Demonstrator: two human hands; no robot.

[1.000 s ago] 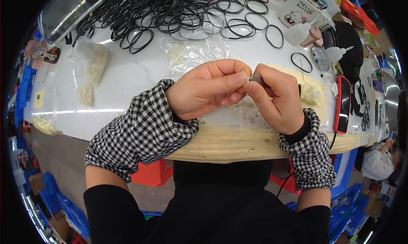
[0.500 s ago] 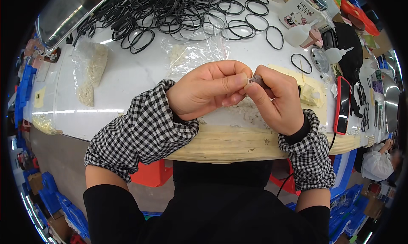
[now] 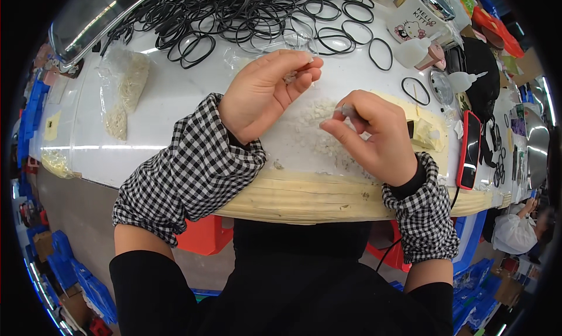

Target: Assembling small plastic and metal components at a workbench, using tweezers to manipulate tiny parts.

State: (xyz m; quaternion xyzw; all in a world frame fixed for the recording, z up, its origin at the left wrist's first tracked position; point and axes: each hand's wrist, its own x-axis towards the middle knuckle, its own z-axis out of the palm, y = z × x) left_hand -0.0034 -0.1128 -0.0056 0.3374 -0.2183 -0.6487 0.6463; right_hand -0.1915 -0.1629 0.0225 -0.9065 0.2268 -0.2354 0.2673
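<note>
My left hand is raised over the table, its fingers curled and thumb against the index finger. A few small whitish pieces show inside its curl. To its right, my right hand is closed in a pinch, with a small grey piece between thumb and fingers; its exact kind is unclear. The two hands are apart. Between and below them, a loose pile of small white pieces lies on the white table. A clear plastic bag is partly hidden behind my left hand.
A heap of black rubber rings covers the far side. At left lies a clear bag of whitish pieces. Toward the right are a single black ring, white squeeze bottles and a red-edged phone. Wood edges the table's front.
My hands have separated from their shared pinch. The left has moved up and away, covering more of the plastic bag; the right stays nearly in place, uncovering the white pile.
</note>
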